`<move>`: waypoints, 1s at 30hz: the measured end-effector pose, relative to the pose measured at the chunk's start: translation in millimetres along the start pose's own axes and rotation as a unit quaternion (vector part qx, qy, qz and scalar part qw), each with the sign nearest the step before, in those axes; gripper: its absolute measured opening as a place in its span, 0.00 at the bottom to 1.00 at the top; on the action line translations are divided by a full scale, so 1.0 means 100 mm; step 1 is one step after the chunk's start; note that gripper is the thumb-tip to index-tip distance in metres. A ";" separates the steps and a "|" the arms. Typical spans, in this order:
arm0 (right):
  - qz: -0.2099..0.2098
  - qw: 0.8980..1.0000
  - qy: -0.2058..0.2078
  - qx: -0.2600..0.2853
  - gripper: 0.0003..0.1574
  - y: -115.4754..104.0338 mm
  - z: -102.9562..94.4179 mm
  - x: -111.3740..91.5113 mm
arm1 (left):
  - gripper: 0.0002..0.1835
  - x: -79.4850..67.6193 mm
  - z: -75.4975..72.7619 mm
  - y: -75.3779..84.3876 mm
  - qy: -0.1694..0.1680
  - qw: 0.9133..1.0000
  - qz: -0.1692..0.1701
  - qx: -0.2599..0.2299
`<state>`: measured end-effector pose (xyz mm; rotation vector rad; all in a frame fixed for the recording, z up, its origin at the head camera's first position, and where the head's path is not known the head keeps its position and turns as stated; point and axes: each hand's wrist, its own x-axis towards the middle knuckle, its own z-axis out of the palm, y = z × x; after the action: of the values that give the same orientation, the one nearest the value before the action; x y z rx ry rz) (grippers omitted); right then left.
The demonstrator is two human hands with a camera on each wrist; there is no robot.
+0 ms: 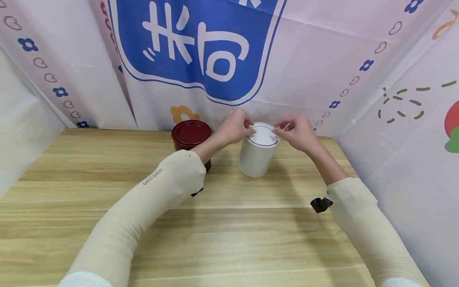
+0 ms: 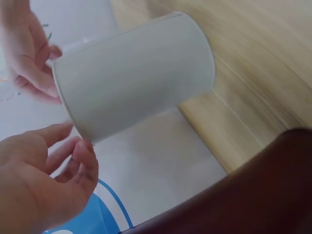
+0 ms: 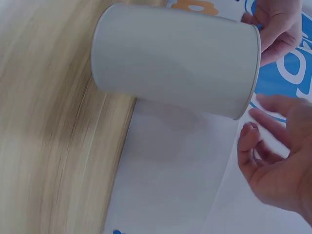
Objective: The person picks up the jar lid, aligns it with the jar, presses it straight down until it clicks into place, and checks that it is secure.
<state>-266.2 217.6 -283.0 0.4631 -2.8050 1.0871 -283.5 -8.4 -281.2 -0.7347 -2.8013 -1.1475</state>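
Note:
A white can (image 1: 254,159) with a round white lid (image 1: 263,135) stands upright on the table, tilted slightly in the head view. At the lid's left edge, my left hand (image 1: 234,125) pinches the rim, its thumb on top and the other fingers curled. My right hand (image 1: 295,133) is at the opposite edge, thumb over the rim and fingers bent beside it. Both wrist views show the can's smooth side wall (image 2: 136,73) with the hands around its top end. Exactly how the right fingertips (image 3: 249,127) meet the rim is hard to tell.
A dark red can (image 1: 191,133) with a lid stands left of the white one, partly behind my left forearm. The wooden table (image 1: 233,239) ends at a printed cloth backdrop (image 1: 305,79) close behind both cans. Another cloth (image 1: 405,159) borders the right side.

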 end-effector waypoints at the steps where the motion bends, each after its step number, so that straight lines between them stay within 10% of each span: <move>1: -0.021 1.000 -0.001 -0.013 0.15 0.00 0.00 -0.01 | 0.11 -0.01 0.00 -0.01 -0.004 1.000 0.009 0.006; 5: -0.087 0.994 -0.032 -0.057 0.21 0.01 -0.01 -0.04 | 0.19 -0.07 0.00 -0.02 -0.027 0.999 0.026 0.032; 30: -0.084 0.992 -0.067 -0.063 0.30 0.05 -0.02 -0.11 | 0.27 -0.13 0.02 -0.11 -0.041 0.997 0.040 0.045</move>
<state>-257.2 225.2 -286.7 0.7702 -2.8622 0.8693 -276.8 -18.9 -292.7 -0.8955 -2.8383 -0.9951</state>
